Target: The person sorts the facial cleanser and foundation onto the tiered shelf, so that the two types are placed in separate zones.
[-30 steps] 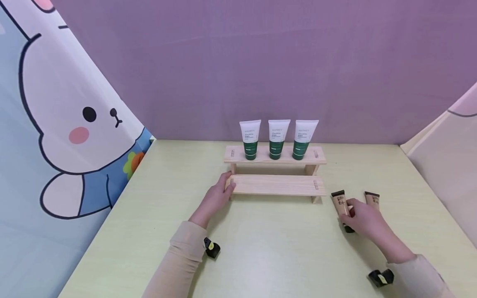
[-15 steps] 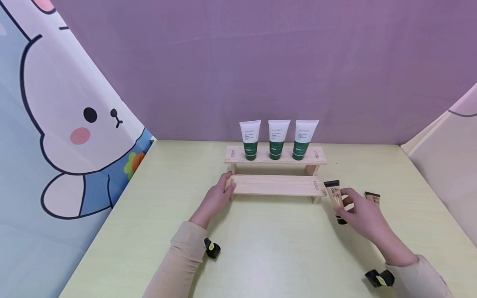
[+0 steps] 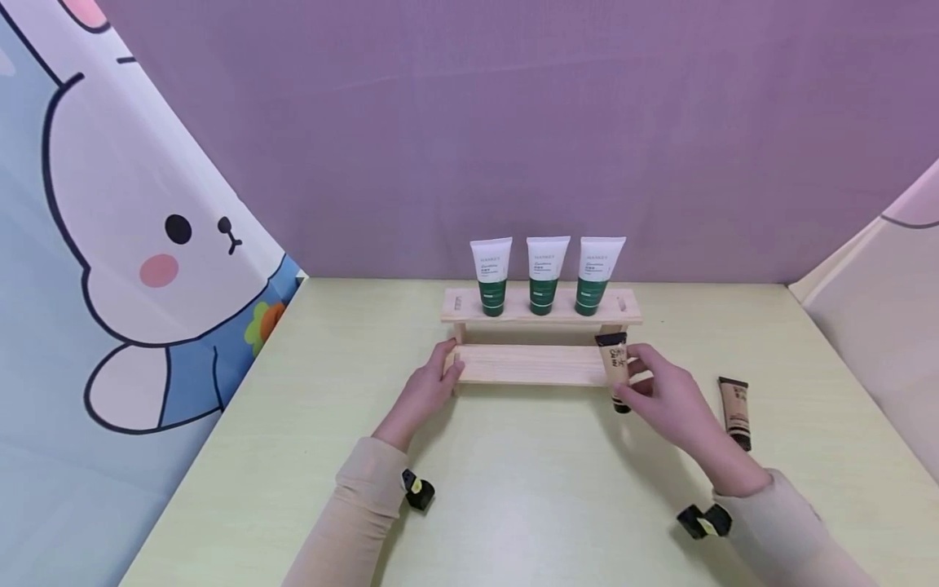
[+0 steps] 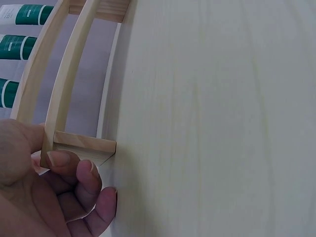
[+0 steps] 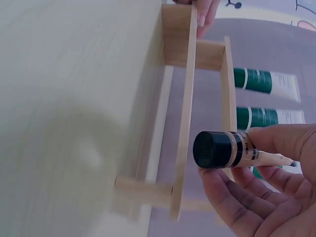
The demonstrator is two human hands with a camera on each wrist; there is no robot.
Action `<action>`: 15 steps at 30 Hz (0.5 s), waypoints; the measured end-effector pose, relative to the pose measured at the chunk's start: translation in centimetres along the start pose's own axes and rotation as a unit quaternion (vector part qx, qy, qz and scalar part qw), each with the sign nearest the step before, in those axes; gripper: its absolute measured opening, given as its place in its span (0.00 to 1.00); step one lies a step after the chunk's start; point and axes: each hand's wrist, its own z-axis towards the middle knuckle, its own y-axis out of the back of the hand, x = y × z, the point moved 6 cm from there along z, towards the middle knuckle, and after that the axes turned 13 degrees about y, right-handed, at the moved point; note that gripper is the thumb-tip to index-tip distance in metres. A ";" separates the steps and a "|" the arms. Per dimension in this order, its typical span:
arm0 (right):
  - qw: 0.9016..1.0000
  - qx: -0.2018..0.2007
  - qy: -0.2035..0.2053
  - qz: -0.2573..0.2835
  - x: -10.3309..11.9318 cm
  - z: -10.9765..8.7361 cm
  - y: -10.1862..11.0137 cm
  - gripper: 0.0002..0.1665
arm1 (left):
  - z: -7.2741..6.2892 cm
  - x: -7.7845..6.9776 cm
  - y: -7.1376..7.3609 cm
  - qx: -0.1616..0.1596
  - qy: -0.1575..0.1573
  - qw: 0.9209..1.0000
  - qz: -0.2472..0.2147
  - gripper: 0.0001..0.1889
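A two-step wooden rack (image 3: 535, 363) stands on the table, with three white-and-green tubes (image 3: 543, 277) upright along its upper step. My left hand (image 3: 429, 383) grips the left end of the lower step, its thumb on top; the left wrist view shows the fingers (image 4: 89, 180) curled around that end. Between thumb and fingers, my right hand (image 3: 671, 399) pinches a beige tube (image 3: 614, 367) with a black cap, held cap down in front of the lower step's right end. In the right wrist view its black cap (image 5: 212, 149) points toward the table, beside the step's edge.
A second beige tube (image 3: 736, 412) lies on the table to the right, beyond my right hand. A purple cloth (image 3: 543, 139) hangs behind the table (image 3: 513, 489), and a cartoon-printed cloth (image 3: 161, 244) hangs on the left.
My right hand has lifted the beige tube from the table and carried it left to the rack's lower step. The left hand has stayed on the rack.
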 end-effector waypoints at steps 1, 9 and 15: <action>1.000 -0.004 0.006 0.007 0.3 0.4 -0.3 0.27 | 0.0 0.0 0.0 -0.001 -0.001 1.000 0.000 0.27; 0.996 -0.019 0.049 0.071 2.3 4.0 -2.9 0.22 | 0.2 0.0 -0.1 0.002 0.001 1.000 0.001 0.28; 0.990 -0.021 0.062 0.121 3.6 6.5 -5.3 0.21 | 0.1 0.0 -0.1 0.005 0.002 1.000 -0.002 0.28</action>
